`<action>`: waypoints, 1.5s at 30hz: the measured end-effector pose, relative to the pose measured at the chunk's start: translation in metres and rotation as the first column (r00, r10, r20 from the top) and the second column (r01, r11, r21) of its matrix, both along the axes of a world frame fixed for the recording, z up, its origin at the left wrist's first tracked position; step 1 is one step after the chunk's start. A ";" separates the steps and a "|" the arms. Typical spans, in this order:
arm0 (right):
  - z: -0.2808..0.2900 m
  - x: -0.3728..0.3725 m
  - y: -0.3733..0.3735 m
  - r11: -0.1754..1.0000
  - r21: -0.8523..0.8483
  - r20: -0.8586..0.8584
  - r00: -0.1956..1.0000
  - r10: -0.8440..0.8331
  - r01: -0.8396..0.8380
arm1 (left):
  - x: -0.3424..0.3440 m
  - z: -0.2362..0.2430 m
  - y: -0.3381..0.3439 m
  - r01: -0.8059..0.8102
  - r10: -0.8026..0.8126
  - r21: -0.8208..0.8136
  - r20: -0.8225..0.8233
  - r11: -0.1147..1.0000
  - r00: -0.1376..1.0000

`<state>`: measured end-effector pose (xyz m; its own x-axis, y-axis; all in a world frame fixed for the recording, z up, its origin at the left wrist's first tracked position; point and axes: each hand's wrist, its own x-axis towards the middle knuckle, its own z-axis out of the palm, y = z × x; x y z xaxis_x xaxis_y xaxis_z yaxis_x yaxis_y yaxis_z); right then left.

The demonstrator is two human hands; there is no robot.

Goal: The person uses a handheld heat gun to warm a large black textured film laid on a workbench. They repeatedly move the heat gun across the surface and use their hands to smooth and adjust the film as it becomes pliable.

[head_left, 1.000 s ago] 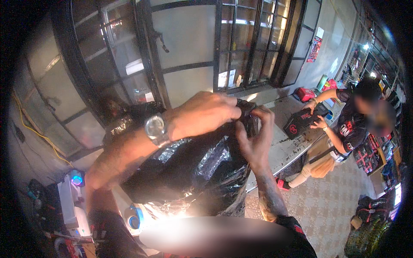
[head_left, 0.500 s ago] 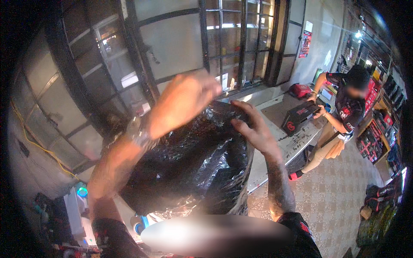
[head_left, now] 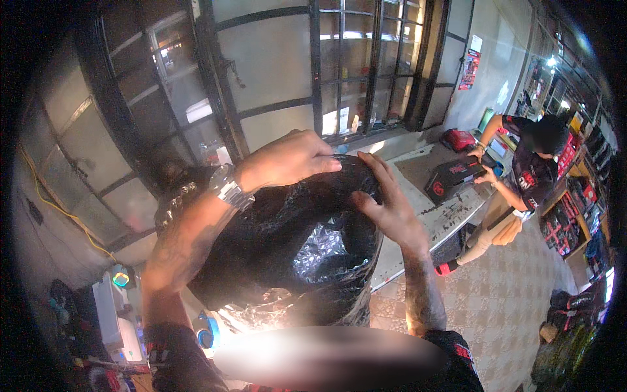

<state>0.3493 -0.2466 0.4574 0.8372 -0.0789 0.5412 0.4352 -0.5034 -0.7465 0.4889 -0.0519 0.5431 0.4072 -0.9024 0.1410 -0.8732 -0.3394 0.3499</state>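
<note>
A large bundle in shiny black plastic wrap (head_left: 287,228) stands in front of me, its near part hidden by a blurred patch. My left hand (head_left: 290,157), with a metal watch (head_left: 230,188) on its wrist, is closed in a pinch at the far top edge, thumb and forefinger together on the film. At the far right corner, my right hand (head_left: 392,209) grips the plastic with fingers curved over the edge and thumb on the near side. What lies inside the wrap is hidden. Light glints off a crinkled patch in the middle of the film.
A worn white bench (head_left: 418,228) runs along the windows. To the right a co-worker (head_left: 535,157) leans over it, both hands on a black box (head_left: 454,176). A blue tape roll (head_left: 208,332) is at lower left. Shelves (head_left: 568,215) line the right side above tiled floor (head_left: 483,307).
My left hand has come down to the film's top edge and turned slightly; it was blurred and higher before. The plastic's middle has sunk and creased. My right hand stays at its corner.
</note>
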 end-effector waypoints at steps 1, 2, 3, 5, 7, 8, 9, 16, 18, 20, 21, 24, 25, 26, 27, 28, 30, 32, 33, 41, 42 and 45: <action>-0.004 0.000 0.003 1.000 -0.012 0.014 0.999 -0.029 0.029 | -0.004 0.000 0.001 0.018 -0.017 -0.029 0.012 0.999 1.000; -0.007 0.000 0.006 0.997 -0.022 0.034 0.997 -0.076 0.076 | -0.008 -0.001 0.002 0.015 -0.013 -0.059 0.033 0.998 0.999; -0.011 0.000 0.010 0.991 -0.028 0.055 0.991 -0.126 0.128 | -0.014 -0.003 0.004 0.021 -0.007 -0.103 0.132 0.994 0.991; -0.016 0.003 0.015 0.979 -0.033 0.100 0.975 -0.196 0.201 | -0.025 -0.004 0.009 -0.044 0.067 -0.108 0.216 0.993 0.974; -0.020 0.007 0.019 0.972 -0.026 0.143 0.963 -0.227 0.233 | -0.032 0.001 0.015 -0.127 0.147 -0.088 0.295 0.988 0.944; -0.021 0.008 0.020 0.971 -0.024 0.151 0.961 -0.232 0.239 | -0.034 0.005 0.016 -0.151 0.172 -0.097 0.264 0.984 0.949; -0.022 0.009 0.020 0.970 -0.025 0.160 0.959 -0.234 0.241 | -0.035 0.010 0.017 -0.152 0.174 -0.110 0.229 0.982 0.958; -0.022 0.000 0.012 0.979 -0.012 0.190 0.961 -0.200 0.206 | -0.065 0.014 0.009 -0.109 0.117 -0.044 0.454 0.993 0.883; -0.022 0.001 0.010 0.978 -0.008 0.172 0.963 -0.206 0.210 | -0.067 0.012 0.005 -0.077 0.068 0.002 0.442 0.997 0.894; -0.023 0.004 0.010 0.977 -0.018 0.169 0.964 -0.206 0.212 | -0.066 0.012 0.009 -0.056 0.065 -0.034 0.398 0.998 0.915; -0.023 0.007 0.012 0.975 -0.025 0.168 0.962 -0.214 0.221 | -0.067 0.012 0.013 -0.052 0.078 -0.076 0.389 0.996 0.918; -0.017 0.009 0.013 0.988 0.007 0.116 0.981 -0.154 0.154 | -0.067 0.014 0.029 -0.167 0.145 0.017 0.422 0.986 0.895; -0.013 0.006 0.012 0.992 0.032 0.096 0.988 -0.124 0.122 | -0.065 0.017 0.030 -0.315 0.257 0.071 0.424 0.947 0.868; -0.009 0.004 0.011 0.996 0.042 0.133 0.987 -0.087 0.082 | -0.065 0.020 0.033 -0.353 0.325 -0.032 0.473 0.935 0.819; -0.003 -0.001 0.010 0.997 0.059 0.178 0.982 -0.061 0.052 | -0.064 0.024 0.035 -0.339 0.361 -0.136 0.497 0.931 0.790; 0.003 -0.003 0.010 0.997 0.075 0.220 0.975 -0.040 0.024 | -0.062 0.029 0.036 -0.345 0.412 -0.226 0.508 0.911 0.756; 0.015 -0.010 0.005 0.967 0.253 0.118 0.991 -0.063 0.031 | -0.064 0.036 0.033 -0.271 0.433 -0.380 0.451 0.884 0.780; 0.023 -0.011 -0.001 0.960 0.278 0.181 0.982 -0.057 0.005 | -0.070 0.041 0.032 -0.270 0.447 -0.414 0.427 0.869 0.786; 0.023 -0.010 -0.003 0.935 0.354 0.233 0.968 -0.094 0.006 | -0.075 0.043 0.034 -0.289 0.444 -0.375 0.446 0.881 0.777; -0.037 -0.021 -0.058 0.682 0.714 0.275 0.832 -0.482 0.159 | -0.151 0.035 0.103 -0.315 0.326 -0.138 0.652 0.939 0.684; -0.041 -0.027 -0.061 0.725 0.627 0.274 0.790 -0.549 0.286 | -0.166 0.035 0.114 -0.338 0.372 -0.179 0.626 0.924 0.685; -0.040 -0.061 -0.056 0.791 0.578 0.280 0.861 -0.424 0.201 | -0.203 0.046 0.140 -0.357 0.459 -0.289 0.577 0.888 0.675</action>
